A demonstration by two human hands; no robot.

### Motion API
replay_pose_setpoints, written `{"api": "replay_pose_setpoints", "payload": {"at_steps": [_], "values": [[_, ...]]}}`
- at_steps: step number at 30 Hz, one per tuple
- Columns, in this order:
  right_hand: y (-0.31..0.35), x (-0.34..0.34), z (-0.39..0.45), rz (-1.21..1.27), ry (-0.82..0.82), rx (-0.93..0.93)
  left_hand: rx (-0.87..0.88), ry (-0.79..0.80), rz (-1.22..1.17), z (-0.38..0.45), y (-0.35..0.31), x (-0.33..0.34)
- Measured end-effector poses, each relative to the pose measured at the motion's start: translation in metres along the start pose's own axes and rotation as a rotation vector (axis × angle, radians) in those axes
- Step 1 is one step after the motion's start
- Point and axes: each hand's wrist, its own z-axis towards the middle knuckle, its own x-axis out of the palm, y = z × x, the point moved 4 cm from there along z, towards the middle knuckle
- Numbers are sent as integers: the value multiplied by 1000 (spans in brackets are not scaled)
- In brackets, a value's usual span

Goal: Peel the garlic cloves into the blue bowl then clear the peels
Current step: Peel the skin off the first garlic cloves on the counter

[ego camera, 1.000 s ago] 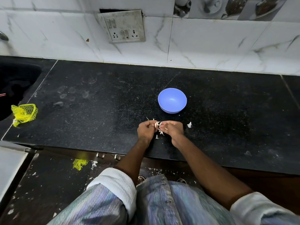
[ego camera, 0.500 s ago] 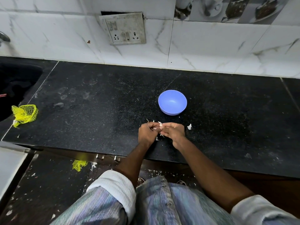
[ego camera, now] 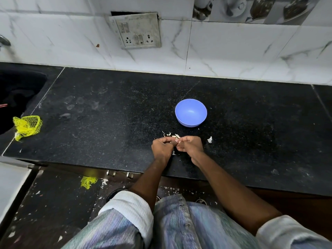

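Head view showed our left hand [ego camera: 161, 147] and right hand [ego camera: 190, 146] curled fingertip to fingertip, each grip narrow on what we took for a garlic clove, itself hidden, with the blue bowl [ego camera: 191, 112] just beyond on the worktop [ego camera: 107, 112] and peels [ego camera: 172, 135] near our fingertips. We judged the clove light, firm and slippery, its skin papery, best pinched at the ends. We could read no writing anywhere.

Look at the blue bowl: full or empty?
Empty. The blue bowl stands upright on the counter, and its whole smooth inside shows, with no cloves in it.
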Motion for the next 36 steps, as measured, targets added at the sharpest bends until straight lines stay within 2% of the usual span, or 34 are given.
{"api": "replay_pose_setpoints", "payload": {"at_steps": [6,11,16,21,26,32,36], "values": [[4,3,-2,13,46,32,25,13,25,4,1,-5],[5,1,-1,-114,-20,46,26,-53,26,7,-2,-8],[7,-3,-2,-209,-96,-2,72,6,73,15,-1,-10],[10,-2,-2,-244,-156,-87,176,52,223,16,-6,-10],[3,-5,1,-274,-182,-86,221,121,339,19,-3,-9],[-2,-17,4,-312,-297,-76,225,-69,439,15,-1,-34],[-1,-11,4,-488,-265,-149,233,-109,510,14,1,-43]]}}
